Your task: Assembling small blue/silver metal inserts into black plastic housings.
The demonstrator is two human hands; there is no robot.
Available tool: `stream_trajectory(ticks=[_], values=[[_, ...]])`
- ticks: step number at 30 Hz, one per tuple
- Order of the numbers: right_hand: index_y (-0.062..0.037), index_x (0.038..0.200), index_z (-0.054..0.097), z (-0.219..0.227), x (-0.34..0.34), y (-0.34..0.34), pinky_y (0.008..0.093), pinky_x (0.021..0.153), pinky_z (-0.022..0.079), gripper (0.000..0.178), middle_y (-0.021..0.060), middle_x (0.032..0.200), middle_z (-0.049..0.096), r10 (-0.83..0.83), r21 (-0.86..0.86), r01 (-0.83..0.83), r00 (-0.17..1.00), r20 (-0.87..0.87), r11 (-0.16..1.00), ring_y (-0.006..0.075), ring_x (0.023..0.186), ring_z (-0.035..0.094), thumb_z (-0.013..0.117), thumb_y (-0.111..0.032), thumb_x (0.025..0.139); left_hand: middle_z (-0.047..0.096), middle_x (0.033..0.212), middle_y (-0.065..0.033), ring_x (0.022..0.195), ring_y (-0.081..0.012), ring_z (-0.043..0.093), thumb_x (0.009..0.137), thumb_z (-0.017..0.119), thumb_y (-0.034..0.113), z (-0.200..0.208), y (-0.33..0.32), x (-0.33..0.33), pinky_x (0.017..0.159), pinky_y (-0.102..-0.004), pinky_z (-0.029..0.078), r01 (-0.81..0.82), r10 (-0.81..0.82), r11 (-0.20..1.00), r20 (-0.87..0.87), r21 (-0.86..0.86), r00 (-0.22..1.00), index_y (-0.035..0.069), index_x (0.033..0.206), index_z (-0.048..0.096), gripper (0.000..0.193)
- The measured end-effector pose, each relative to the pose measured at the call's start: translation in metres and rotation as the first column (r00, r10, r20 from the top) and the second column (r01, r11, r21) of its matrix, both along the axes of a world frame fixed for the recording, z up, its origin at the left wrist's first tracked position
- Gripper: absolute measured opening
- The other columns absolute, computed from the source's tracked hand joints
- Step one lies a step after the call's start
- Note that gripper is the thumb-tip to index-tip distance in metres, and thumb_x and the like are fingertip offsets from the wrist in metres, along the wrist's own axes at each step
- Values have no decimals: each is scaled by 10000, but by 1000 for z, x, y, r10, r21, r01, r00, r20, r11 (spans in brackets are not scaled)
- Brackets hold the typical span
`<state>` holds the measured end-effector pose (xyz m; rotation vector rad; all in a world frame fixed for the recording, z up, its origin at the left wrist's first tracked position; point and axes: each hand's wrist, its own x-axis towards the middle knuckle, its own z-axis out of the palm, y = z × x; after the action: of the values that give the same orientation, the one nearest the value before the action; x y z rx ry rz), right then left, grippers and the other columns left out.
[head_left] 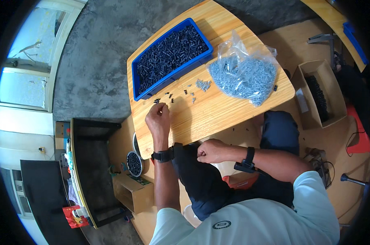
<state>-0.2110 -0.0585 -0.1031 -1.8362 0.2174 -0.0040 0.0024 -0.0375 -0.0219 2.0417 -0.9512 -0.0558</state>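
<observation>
My left hand (157, 118) is over the left front of the wooden table (209, 114), thumb and fingers pinched together. Just beyond its fingertips lie a few small black parts (156, 101); whatever the pinch holds is too small to make out. Closed with curled fingers, my right hand (211, 151) is above my leg, off the table's near edge, and its contents are hidden. A blue tray (185, 70) full of small black pieces stands at the back left. To its right sits a clear plastic bag (246, 79) of small silvery screw-like pieces, beside a little loose heap (203, 85) of them.
A cardboard box (336, 104) with dark parts stands on the floor at right, near a red stool (358, 130). Below the table's left side are a bowl of dark pieces (134, 163) and an open carton (132, 192). A black-framed shelf (95, 171) stands farther left.
</observation>
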Motion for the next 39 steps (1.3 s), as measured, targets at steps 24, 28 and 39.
stream_trajectory(ticks=[24, 28, 39], values=[[-55, 939, 750, 5, 9, 6, 444, 768, 530, 269, 172, 883, 735, 53, -54, -57, 995, -79, 997, 352, 825, 694, 698, -297, 831, 692, 840, -127, 730, -310, 680, 819, 732, 98, 8, -60, -36, 662, -391, 528, 206, -255, 965, 421, 160, 870, 35, 918, 758, 121], [-41, 940, 748, 7, 9, 2, 431, 775, 534, 269, 168, 881, 736, 72, -47, -76, 993, -95, 996, 334, 835, 701, 698, -284, 836, 673, 881, -123, 786, -313, 676, 827, 715, 95, 13, -70, -30, 687, -407, 531, 163, -261, 959, 501, 231, 825, 55, 917, 760, 108], [-49, 894, 767, 4, 6, -1, 455, 778, 547, 248, 180, 870, 740, 43, -30, -45, 997, -65, 999, 340, 827, 714, 693, -275, 824, 681, 908, -142, 809, -352, 681, 858, 642, 106, 1, -62, -5, 709, -449, 547, 128, -259, 948, 478, 290, 839, 43, 898, 755, 135]])
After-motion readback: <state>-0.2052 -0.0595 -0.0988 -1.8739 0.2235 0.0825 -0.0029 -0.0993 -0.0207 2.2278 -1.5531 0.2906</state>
